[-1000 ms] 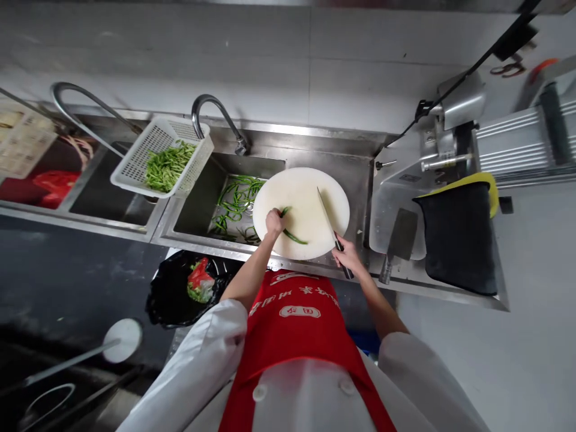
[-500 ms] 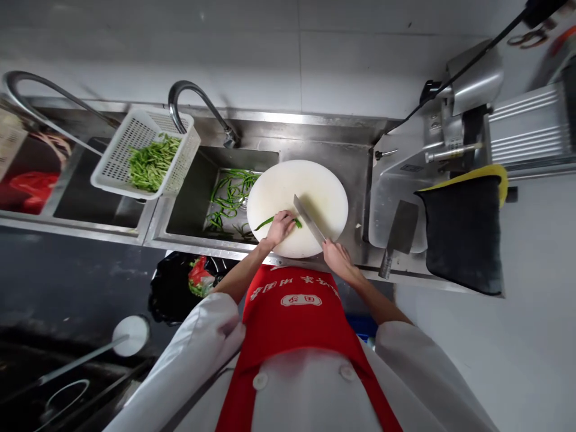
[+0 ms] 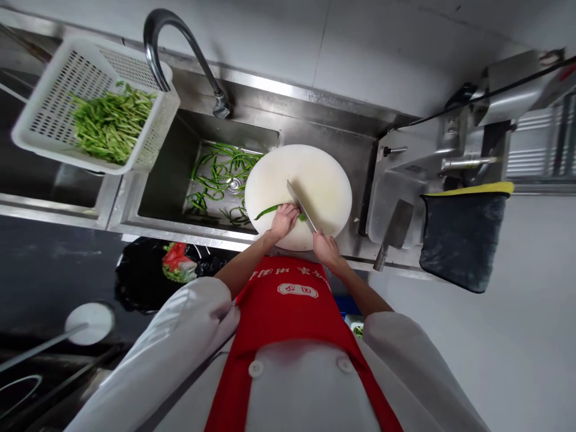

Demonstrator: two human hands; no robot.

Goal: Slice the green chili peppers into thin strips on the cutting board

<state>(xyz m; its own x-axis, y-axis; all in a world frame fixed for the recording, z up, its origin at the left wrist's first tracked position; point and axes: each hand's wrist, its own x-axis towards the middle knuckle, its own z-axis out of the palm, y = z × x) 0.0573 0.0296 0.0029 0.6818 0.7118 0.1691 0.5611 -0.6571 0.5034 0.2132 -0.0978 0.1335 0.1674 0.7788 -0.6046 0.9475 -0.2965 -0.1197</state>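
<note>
A round white cutting board rests over the right end of the steel sink. My left hand is closed on a few long green stalks, pressing them flat on the board's near edge. My right hand grips the handle of a knife, whose blade lies against the stalks right beside my left fingers. More green stalks lie in the sink basin to the left of the board.
A white plastic basket of cut green pieces sits over the left sink edge, by a curved tap. A cleaver lies right of the board beside a steel machine and a dark cloth. A black rubbish bag sits below the counter.
My left hand drew the stalks toward the board's near edge and pinned them. The knife swung in from the right until its blade met the stalks. The view moved closer.
</note>
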